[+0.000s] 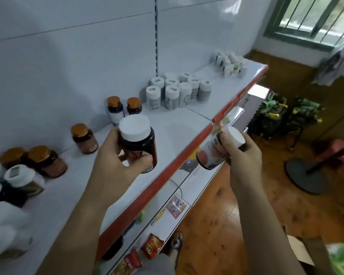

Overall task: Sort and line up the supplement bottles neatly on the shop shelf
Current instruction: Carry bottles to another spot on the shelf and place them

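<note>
White-capped, the dark bottle is held upright over the shelf in the curled grip of the left hand, probably ready to be set in a row. The right hand wraps its grip round a tilted bottle beyond the red edge, perhaps waiting its turn.

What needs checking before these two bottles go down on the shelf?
1. Left hand grip on the upright dark bottle: fingers and thumb round it, ok.
2. Right hand grip on the tilted bottle: fingers curled round it near its cap, ok.
3. Tilted bottle over the shelf: it is beyond the red edge, not ok.
4. Bare shelf space ahead of the dark bottle: ok.
5. Orange-capped bottles lined up: scattered with gaps, not ok.
6. Labels matched to a group: blurred, cannot tell.
</note>
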The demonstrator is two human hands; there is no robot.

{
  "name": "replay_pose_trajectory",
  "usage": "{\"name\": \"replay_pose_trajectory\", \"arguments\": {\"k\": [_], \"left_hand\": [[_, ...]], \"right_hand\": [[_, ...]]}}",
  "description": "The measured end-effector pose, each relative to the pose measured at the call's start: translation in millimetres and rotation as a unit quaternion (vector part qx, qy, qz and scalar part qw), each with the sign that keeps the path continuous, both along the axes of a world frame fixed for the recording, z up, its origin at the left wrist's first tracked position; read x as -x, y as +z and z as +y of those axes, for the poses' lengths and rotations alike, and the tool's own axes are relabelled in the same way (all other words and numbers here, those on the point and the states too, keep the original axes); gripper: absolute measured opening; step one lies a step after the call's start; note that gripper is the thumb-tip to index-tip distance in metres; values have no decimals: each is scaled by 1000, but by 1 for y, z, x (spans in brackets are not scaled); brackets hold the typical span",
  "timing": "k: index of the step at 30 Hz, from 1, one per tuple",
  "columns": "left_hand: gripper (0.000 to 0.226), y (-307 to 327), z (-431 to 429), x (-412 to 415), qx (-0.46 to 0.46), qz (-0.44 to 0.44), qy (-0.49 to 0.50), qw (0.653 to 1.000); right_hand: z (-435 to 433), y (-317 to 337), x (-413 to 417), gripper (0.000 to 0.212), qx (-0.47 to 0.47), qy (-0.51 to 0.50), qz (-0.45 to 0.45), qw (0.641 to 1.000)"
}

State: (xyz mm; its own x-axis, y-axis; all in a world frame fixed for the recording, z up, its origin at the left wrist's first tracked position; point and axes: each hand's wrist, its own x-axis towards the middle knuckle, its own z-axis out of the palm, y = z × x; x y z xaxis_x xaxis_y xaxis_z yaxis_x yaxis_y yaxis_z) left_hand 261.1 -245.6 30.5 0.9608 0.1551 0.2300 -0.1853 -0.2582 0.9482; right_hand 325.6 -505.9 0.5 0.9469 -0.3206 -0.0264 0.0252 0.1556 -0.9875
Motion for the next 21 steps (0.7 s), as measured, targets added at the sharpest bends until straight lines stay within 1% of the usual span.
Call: {"name": "replay_pose_trajectory", "arguments": {"k": [2, 6, 9, 12, 15, 18, 21], "left_hand": [[59, -3, -16, -46, 1, 8, -7, 1000], [62, 13, -46, -147, 2, 12, -19, 1000], [66, 29, -71, -230, 26, 10, -22, 999], [62, 40, -105, -319, 48, 23, -45, 998], [55, 42, -133, -405, 2, 26, -32, 999], [62, 34, -156, -474, -83, 29, 36, 995], [65, 13, -169, -520, -175, 54, 105, 977]], "right_hand": [[-13, 1, -42, 44, -1, -22, -3, 1000], [-48, 18, -118, 32, 18, -52, -12, 998], [-80, 32, -173, 32, 34, -65, -23, 997], [-104, 35, -229, 34, 57, -75, -32, 995], [-120, 31, -292, 41, 82, -46, -32, 995], [-132, 30, -368, 45, 138, 15, -45, 989], [-136, 32, -451, 43, 209, 93, -78, 970]]}}
